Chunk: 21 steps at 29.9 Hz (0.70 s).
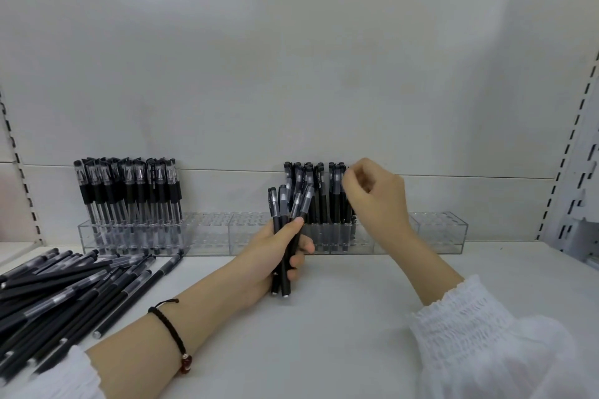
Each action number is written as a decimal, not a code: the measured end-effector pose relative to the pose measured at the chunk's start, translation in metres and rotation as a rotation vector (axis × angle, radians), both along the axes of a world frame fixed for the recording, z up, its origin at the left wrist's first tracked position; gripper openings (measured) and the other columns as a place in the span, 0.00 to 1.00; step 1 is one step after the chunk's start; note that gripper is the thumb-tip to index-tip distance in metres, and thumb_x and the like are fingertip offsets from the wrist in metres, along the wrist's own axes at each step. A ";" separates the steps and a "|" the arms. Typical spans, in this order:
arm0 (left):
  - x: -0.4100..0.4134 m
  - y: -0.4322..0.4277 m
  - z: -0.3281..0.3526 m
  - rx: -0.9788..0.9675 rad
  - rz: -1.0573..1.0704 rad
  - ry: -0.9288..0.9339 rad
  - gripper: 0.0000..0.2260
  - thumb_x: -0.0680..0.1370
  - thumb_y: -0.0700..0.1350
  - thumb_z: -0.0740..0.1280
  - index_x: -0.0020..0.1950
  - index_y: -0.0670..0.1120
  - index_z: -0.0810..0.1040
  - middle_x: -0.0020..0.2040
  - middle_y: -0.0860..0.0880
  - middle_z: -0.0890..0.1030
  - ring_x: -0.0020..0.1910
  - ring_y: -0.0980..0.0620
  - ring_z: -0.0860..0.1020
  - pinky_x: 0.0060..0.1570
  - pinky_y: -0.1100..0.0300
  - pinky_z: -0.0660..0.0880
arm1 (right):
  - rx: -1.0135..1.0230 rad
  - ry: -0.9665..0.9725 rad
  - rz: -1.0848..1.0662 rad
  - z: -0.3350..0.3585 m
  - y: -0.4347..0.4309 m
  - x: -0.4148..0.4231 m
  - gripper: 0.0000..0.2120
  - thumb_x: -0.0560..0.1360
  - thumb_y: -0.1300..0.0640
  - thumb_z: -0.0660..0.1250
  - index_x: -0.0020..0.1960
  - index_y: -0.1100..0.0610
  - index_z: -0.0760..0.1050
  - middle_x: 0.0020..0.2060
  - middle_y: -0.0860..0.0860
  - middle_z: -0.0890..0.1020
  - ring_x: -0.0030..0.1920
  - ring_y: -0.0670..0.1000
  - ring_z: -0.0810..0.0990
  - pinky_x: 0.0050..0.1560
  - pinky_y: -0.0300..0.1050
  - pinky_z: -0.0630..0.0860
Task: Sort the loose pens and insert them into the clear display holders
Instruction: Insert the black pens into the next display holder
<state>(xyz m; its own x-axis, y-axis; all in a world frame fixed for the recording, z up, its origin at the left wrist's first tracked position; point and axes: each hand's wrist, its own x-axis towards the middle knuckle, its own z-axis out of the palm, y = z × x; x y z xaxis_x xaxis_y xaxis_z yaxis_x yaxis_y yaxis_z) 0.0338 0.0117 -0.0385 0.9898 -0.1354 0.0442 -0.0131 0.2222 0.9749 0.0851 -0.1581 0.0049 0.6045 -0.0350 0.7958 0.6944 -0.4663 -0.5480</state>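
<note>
Fingers [299,244] of the left hand [275,256] were wrapped tight round a bundle of black pens [287,236], held upright with caps up and butt ends just above the white shelf [324,334]; the thumb pressed the bundle from the front. Fingertips [351,180] of the right hand [376,201] were pinched together at the top of a standing pen, though whether they actually gripped it could not be told; that hand sat at the right edge of a cluster of matte black pens [319,194] already upright in the clear holders [440,232].

The holders ran in a row along the back of the shelf, against the pale back panel [291,58]; their left end held a second group, clear-barrelled pens [129,191] with black grips, standing close together; the stretch between the two groups and the rightmost block showed only bare holes.

On the left forearm sat a dark cord bracelet [171,330] with a reddish bead; both wrists ended in white gathered sleeves [470,327]. At the shelf's left front lay a loose pile of black pens [58,295], heaped at angles, well apart from the left hand. Slotted uprights [570,152] framed the shelf at the right.
</note>
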 end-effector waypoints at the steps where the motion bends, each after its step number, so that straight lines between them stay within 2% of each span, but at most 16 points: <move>1: 0.000 0.000 0.000 -0.013 -0.007 -0.011 0.08 0.82 0.49 0.62 0.56 0.47 0.69 0.33 0.48 0.79 0.24 0.55 0.68 0.21 0.64 0.64 | -0.038 0.027 0.041 -0.001 0.005 -0.003 0.11 0.73 0.47 0.63 0.33 0.50 0.73 0.25 0.42 0.74 0.27 0.42 0.69 0.32 0.42 0.69; 3: -0.001 -0.001 0.000 -0.037 -0.026 -0.039 0.08 0.81 0.49 0.63 0.56 0.47 0.69 0.34 0.48 0.79 0.25 0.55 0.68 0.21 0.63 0.64 | -0.157 0.113 0.082 -0.005 0.013 -0.007 0.15 0.71 0.40 0.65 0.32 0.49 0.75 0.25 0.42 0.75 0.28 0.42 0.71 0.33 0.42 0.71; 6: -0.001 -0.001 0.000 -0.042 -0.027 -0.061 0.11 0.81 0.48 0.64 0.60 0.46 0.71 0.36 0.48 0.81 0.27 0.54 0.72 0.23 0.62 0.67 | -0.235 0.224 0.150 -0.010 0.018 -0.006 0.13 0.72 0.42 0.70 0.35 0.50 0.79 0.28 0.44 0.79 0.30 0.41 0.75 0.33 0.39 0.72; 10: 0.000 0.000 0.001 -0.033 0.014 -0.059 0.09 0.79 0.48 0.65 0.57 0.46 0.73 0.44 0.46 0.86 0.34 0.52 0.82 0.29 0.60 0.77 | 0.001 0.326 0.283 -0.003 0.019 -0.009 0.08 0.75 0.50 0.70 0.40 0.53 0.80 0.31 0.48 0.83 0.24 0.43 0.74 0.27 0.35 0.71; 13: -0.001 0.000 0.002 -0.030 -0.010 -0.023 0.10 0.79 0.50 0.65 0.57 0.47 0.73 0.48 0.45 0.86 0.39 0.50 0.84 0.33 0.57 0.81 | 0.293 0.300 0.220 0.010 0.009 -0.008 0.07 0.78 0.54 0.65 0.43 0.55 0.77 0.30 0.50 0.80 0.22 0.45 0.72 0.23 0.33 0.66; 15: -0.003 0.001 0.001 0.020 -0.005 -0.018 0.12 0.80 0.52 0.64 0.58 0.47 0.75 0.44 0.47 0.86 0.34 0.52 0.82 0.30 0.58 0.78 | 0.388 0.192 0.122 0.018 0.000 -0.008 0.07 0.78 0.57 0.63 0.42 0.55 0.74 0.29 0.48 0.75 0.22 0.44 0.71 0.24 0.32 0.65; 17: -0.003 0.001 0.001 0.066 0.004 -0.034 0.13 0.80 0.54 0.63 0.57 0.46 0.76 0.34 0.49 0.81 0.26 0.53 0.74 0.26 0.61 0.72 | 0.422 0.091 0.033 0.023 -0.008 -0.007 0.07 0.78 0.56 0.62 0.41 0.52 0.72 0.29 0.45 0.74 0.24 0.44 0.71 0.26 0.33 0.67; 19: -0.001 0.002 -0.001 0.074 -0.004 -0.031 0.13 0.80 0.54 0.63 0.57 0.46 0.76 0.29 0.51 0.73 0.23 0.55 0.66 0.24 0.63 0.67 | 0.388 0.043 -0.059 0.023 -0.014 -0.004 0.08 0.79 0.54 0.61 0.41 0.49 0.70 0.31 0.44 0.75 0.28 0.49 0.72 0.31 0.43 0.71; 21: 0.000 0.002 -0.001 0.066 -0.020 -0.016 0.12 0.80 0.54 0.63 0.56 0.47 0.76 0.28 0.52 0.68 0.23 0.55 0.62 0.22 0.64 0.64 | 0.286 0.026 -0.152 0.019 -0.018 0.002 0.07 0.79 0.52 0.59 0.42 0.49 0.69 0.34 0.45 0.75 0.31 0.53 0.73 0.35 0.51 0.72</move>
